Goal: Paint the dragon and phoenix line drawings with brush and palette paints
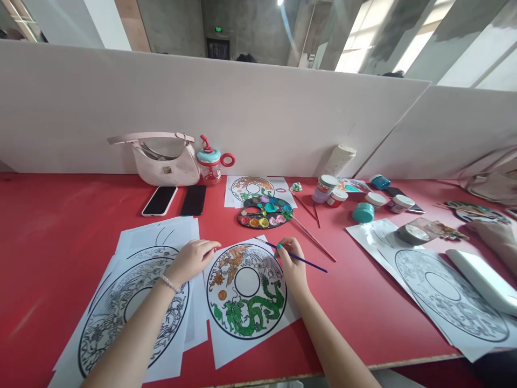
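Observation:
A sheet with a round dragon-and-phoenix drawing [247,328] lies in front of me, its dragon painted green and its phoenix orange. My right hand [293,261] is closed around a thin paintbrush [313,264] with a dark blue handle, over the drawing's upper right edge. The brush points left, its tip near the top of the sheet. My left hand [194,258], a beaded bracelet at the wrist, lies at the drawing's upper left with fingers stretched out. Beneath that arm are larger uncoloured prints [117,280]. Behind the drawing sits a paint palette [254,221] holding several colours.
A second brush [315,237] leans on the palette. Farther back are a coloured reference print [234,199], two phones [159,201], a handbag [167,170] and a cup [210,170]. Paint jars [324,188] stand right, near another person's hand [495,237] and prints [404,280].

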Demonstrator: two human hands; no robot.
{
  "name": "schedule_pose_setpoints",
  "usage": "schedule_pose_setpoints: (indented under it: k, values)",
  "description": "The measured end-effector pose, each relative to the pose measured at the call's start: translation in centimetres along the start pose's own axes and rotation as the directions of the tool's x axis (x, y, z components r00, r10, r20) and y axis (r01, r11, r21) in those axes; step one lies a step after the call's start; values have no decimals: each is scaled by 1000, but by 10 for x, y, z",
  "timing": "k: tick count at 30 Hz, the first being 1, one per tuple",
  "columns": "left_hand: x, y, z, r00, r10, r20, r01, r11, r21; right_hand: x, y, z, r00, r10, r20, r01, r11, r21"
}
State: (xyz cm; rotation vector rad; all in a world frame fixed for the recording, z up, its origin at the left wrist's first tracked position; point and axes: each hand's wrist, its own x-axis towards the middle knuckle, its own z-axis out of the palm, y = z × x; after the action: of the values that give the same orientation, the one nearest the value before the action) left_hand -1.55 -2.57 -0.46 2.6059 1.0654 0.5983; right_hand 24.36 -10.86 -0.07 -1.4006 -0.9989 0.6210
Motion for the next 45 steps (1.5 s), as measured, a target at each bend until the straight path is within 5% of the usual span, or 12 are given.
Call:
schedule_pose_setpoints:
  k: [10, 17, 25, 45]
  values:
    - [2, 7, -3, 998, 6, 64, -8, 999, 35, -1, 5, -1, 998, -65, 6, 65, 997, -40]
    - [2, 6, -2, 998, 8, 64, -6, 1000, -25, -9, 4, -6, 962, -131, 239, 157, 983, -94]
    - [0, 3, 0, 997, -16, 76, 20, 999, -45, -13, -2, -3, 895, -245, 372, 331, 925, -187]
    - [1, 7, -2, 994, -63, 88, 69, 995, -71, -16, 1, -1, 874, -260, 411, 350, 923, -162]
